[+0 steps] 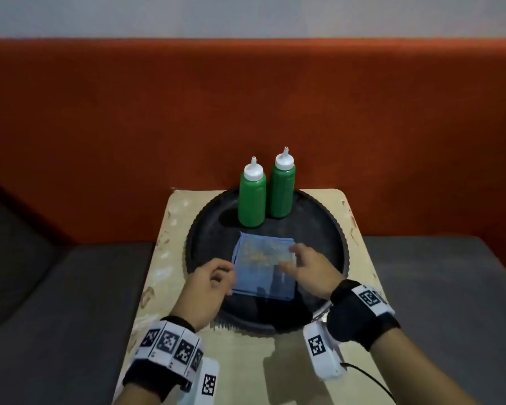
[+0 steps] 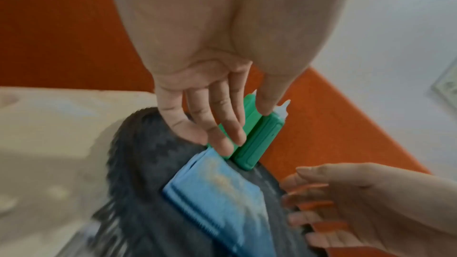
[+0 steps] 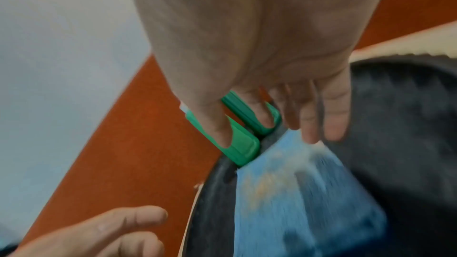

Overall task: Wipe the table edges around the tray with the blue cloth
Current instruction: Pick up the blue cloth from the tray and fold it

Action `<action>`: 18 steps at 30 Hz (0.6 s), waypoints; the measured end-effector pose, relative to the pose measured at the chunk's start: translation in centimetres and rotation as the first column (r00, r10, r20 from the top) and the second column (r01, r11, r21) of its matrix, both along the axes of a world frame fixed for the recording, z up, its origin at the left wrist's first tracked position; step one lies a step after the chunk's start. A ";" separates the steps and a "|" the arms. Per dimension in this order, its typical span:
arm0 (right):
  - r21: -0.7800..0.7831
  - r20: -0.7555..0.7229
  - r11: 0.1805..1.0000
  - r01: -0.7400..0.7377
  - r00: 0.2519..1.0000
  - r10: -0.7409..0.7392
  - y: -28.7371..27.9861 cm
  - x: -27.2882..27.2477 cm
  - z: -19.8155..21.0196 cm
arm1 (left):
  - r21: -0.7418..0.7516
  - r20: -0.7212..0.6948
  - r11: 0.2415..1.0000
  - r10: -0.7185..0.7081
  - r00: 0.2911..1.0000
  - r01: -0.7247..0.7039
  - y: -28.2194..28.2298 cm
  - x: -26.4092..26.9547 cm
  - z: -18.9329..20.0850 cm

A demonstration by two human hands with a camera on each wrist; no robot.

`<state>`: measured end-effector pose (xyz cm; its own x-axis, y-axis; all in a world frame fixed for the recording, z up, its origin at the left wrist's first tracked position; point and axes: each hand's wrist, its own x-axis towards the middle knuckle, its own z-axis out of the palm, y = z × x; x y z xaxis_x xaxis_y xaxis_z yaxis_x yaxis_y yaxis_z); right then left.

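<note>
A folded blue cloth with yellowish stains lies in the middle of a round black tray on a small beige table. My left hand hovers at the cloth's left edge, gripping nothing. My right hand hangs over the cloth's right side with fingers spread, also holding nothing. In the left wrist view the left hand hangs relaxed above the cloth. The right wrist view shows the right hand just above the cloth.
Two green squeeze bottles with white caps stand upright at the back of the tray. Narrow stained strips of table show around the tray. An orange backrest rises behind, with grey seat cushions on both sides.
</note>
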<state>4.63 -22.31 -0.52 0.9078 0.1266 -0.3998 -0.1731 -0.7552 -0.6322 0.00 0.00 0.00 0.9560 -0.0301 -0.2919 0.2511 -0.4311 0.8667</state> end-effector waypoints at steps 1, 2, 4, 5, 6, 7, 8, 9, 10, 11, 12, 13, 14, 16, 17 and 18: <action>0.007 -0.063 0.999 0.042 0.997 -0.042 0.2 0.2 -0.8 | -0.023 -0.004 0.999 0.038 0.999 -0.038 0.0 0.1 -0.9; 0.001 -0.106 0.997 0.078 0.991 -0.077 0.2 0.5 -1.7 | -0.034 -0.009 0.996 0.081 0.997 -0.082 -0.1 0.2 -1.6; -0.027 -0.133 0.991 0.132 0.982 -0.135 0.5 0.9 -3.6 | -0.021 -0.033 0.996 0.089 0.996 -0.089 -0.2 0.0 -2.9; -0.039 -0.123 0.982 0.186 0.974 -0.190 0.6 1.3 -4.4 | -0.027 -0.038 0.996 0.089 0.995 -0.090 -0.2 0.0 -3.5; -0.050 -0.120 0.965 0.256 0.958 -0.260 0.8 1.7 -4.8 | -0.031 -0.046 0.995 0.089 0.995 -0.090 -0.3 -0.1 -3.8; -0.051 -0.124 0.948 0.314 0.940 -0.318 0.9 2.1 -5.2 | -0.039 -0.049 0.995 0.089 0.995 -0.091 -0.3 -0.1 -4.1; -0.057 -0.131 0.934 0.352 0.925 -0.357 1.1 2.3 -5.2 | -0.042 -0.046 0.995 0.084 0.995 -0.086 -0.3 -0.1 -4.2; -0.043 -0.152 0.922 0.385 0.909 -0.387 1.3 2.7 -5.5 | -0.046 -0.045 0.995 0.082 0.996 -0.084 -0.3 -0.2 -4.4; -0.026 -0.171 0.915 0.404 0.900 -0.402 1.6 3.0 -5.6 | -0.041 -0.046 0.996 0.081 0.996 -0.083 -0.3 -0.4 -4.5; -0.003 -0.186 0.914 0.405 0.898 -0.399 1.7 3.2 -6.1 | -0.039 -0.045 0.996 0.080 0.996 -0.082 -0.3 -0.4 -4.6; 0.020 -0.204 0.915 0.404 0.897 -0.392 1.9 3.4 -6.2 | -0.033 -0.044 0.996 0.075 0.996 -0.077 -0.3 -0.5 -4.7; 0.045 -0.227 0.912 0.408 0.893 -0.389 1.9 3.5 -6.4 | -0.027 -0.048 0.997 0.071 0.996 -0.073 -0.2 -0.6 -4.7; 0.074 -0.252 0.906 0.416 0.887 -0.387 1.9 3.5 -6.4 | -0.021 -0.054 0.997 0.067 0.996 -0.068 -0.1 -0.7 -4.7; 0.126 -0.288 0.887 0.445 0.872 -0.396 1.6 3.4 -6.4 | -0.016 -0.059 0.998 0.061 0.996 -0.062 0.1 -0.9 -4.9; 0.149 -0.301 0.877 0.456 0.866 -0.399 1.5 3.3 -6.4 | -0.015 -0.057 0.998 0.062 0.996 -0.063 0.2 -1.0 -4.8; 0.168 -0.307 0.873 0.458 0.866 -0.395 1.4 3.2 -6.4 | -0.011 -0.052 0.998 0.064 0.997 -0.065 0.2 -1.0 -4.8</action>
